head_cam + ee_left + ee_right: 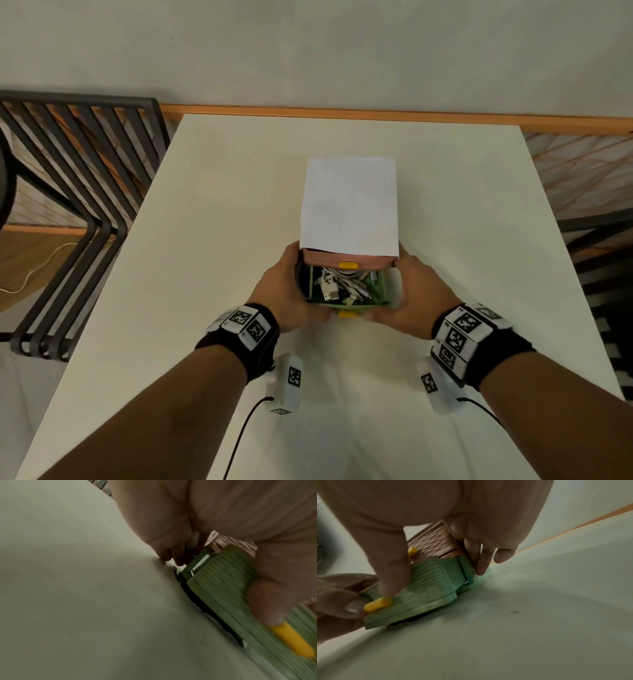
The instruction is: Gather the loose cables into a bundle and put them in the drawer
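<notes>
Head view: a small drawer unit (349, 205) with a white top stands in the middle of a white table (212, 192). Its green drawer (380, 291) is pulled out toward the person, below a pink drawer (342, 259) that sits closed. A tangle of white cables (334, 282) lies inside the green drawer. The left hand (284, 291) wraps the unit's left side and the right hand (419, 294) its right side, fingers curled round the corners, both thumbs reaching the green front near its yellow handle (347, 314). Dark wrist bands with black-and-white markers sit on both forearms. A dark slatted chair (68, 192) stands to the left of the table.

Left wrist view: the left hand (214, 509) fills the top of the picture. Its thumb (267, 599) presses on the ribbed green drawer (223, 595) front just beside the yellow handle (293, 641), while the fingers (163, 545) curl against the unit's side, down near the table (77, 588). The picture is blurred.

Right wrist view: the right hand (436, 507) clasps the unit from its right. Its thumb (393, 568) lies across the ribbed green drawer (433, 582) front, its tip at the yellow handle (378, 603); the fingers (482, 558) curl round the far corner, touching the green side. The pink drawer (435, 542) with its own yellow knob shows above. The left hand (339, 601) meets the handle from the opposite side.
</notes>
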Demonstrator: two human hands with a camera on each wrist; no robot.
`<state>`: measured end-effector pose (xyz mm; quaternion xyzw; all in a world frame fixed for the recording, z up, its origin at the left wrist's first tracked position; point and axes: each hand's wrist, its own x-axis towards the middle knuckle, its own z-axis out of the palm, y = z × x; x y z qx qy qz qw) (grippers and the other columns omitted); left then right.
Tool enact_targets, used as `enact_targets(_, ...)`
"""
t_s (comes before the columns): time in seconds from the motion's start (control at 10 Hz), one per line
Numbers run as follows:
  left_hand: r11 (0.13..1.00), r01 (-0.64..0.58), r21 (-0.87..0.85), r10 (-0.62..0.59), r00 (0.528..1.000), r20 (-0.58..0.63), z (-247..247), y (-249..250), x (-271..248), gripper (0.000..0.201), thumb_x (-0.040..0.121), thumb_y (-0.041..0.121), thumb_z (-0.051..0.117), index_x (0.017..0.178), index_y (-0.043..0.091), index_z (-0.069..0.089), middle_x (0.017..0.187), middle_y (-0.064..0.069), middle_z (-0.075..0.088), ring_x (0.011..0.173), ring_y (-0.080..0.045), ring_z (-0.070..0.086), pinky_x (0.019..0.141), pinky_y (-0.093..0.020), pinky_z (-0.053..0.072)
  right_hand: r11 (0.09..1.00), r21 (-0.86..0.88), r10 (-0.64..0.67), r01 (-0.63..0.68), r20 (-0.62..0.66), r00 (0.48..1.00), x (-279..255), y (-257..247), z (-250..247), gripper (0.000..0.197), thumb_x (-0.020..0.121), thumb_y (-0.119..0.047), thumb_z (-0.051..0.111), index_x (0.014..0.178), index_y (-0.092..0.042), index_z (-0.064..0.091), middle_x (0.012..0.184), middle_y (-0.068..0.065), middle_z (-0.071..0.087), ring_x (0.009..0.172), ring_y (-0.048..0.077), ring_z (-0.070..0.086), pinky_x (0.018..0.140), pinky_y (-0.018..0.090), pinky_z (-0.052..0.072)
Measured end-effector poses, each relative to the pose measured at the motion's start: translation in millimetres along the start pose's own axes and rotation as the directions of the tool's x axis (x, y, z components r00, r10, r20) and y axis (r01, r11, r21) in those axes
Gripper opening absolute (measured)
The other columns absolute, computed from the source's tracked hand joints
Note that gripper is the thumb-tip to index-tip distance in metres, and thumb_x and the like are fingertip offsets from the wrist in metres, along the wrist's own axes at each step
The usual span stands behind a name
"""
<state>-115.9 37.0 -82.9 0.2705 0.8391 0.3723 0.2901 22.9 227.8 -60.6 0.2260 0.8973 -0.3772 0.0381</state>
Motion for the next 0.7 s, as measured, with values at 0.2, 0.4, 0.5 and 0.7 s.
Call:
enact_targets(0.2, 0.997, 0.076, 0.005, -0.074, 0.983, -0.169, 5, 1, 4, 0.058, 0.074, 0.022, 0.084, 0.124, 0.027, 0.056, 0.1, 0.016, 0.066, 0.095, -0.01, 0.063, 0.077, -0.013, 0.044, 0.997, -0.075, 0.007, -0.016, -0.127, 0.992, 3, -3, 7, 0.063, 0.077, -0.029, 0.079, 0.132, -0.015, 0.051, 0.108, 0.007, 0.071, 0.096, 0.03, 0.066, 0.084, 0.039, 0.053)
enact_targets(0.4, 0.994, 0.104, -0.028, -0.108, 0.973, -0.203, 8, 2, 7, 0.051, 0.078, 0.02, 0.083, 0.123, 0.026, 0.059, 0.108, 0.009, 0.071, 0.097, -0.013, 0.064, 0.079, -0.02, 0.044, 0.997, -0.046, 0.048, -0.058, -0.198, 0.979, 8, 4, 16, 0.051, 0.083, -0.026, 0.074, 0.128, -0.013, 0.055, 0.099, 0.006, 0.074, 0.087, 0.029, 0.068, 0.073, 0.025, 0.045)
enact_targets(0.5, 0.993, 0.117, -0.019, -0.119, 0.982, -0.144, 6, 3, 0, 0.062, 0.076, 0.019, 0.083, 0.13, 0.025, 0.054, 0.118, 0.005, 0.071, 0.105, -0.017, 0.064, 0.084, -0.024, 0.043, 0.996, 0.001, 0.087, -0.088, -0.153, 0.984, 3, 3, 17, 0.057, 0.082, -0.023, 0.075, 0.133, -0.016, 0.05, 0.106, 0.004, 0.072, 0.095, 0.026, 0.067, 0.076, 0.022, 0.042)
enact_targets(0.7, 0.979, 0.147, 0.143, -0.13, 0.984, -0.119, -7, -14, -69, 0.07, 0.077, 0.031, 0.082, 0.138, 0.022, 0.049, 0.128, 0.004, 0.066, 0.118, -0.011, 0.063, 0.097, -0.022, 0.045, 0.975, 0.027, 0.221, -0.22, -0.073, 0.972, -62, 17, 5, 0.072, 0.082, -0.032, 0.073, 0.144, -0.018, 0.039, 0.135, -0.003, 0.059, 0.112, 0.009, 0.059, 0.092, 0.015, 0.038)
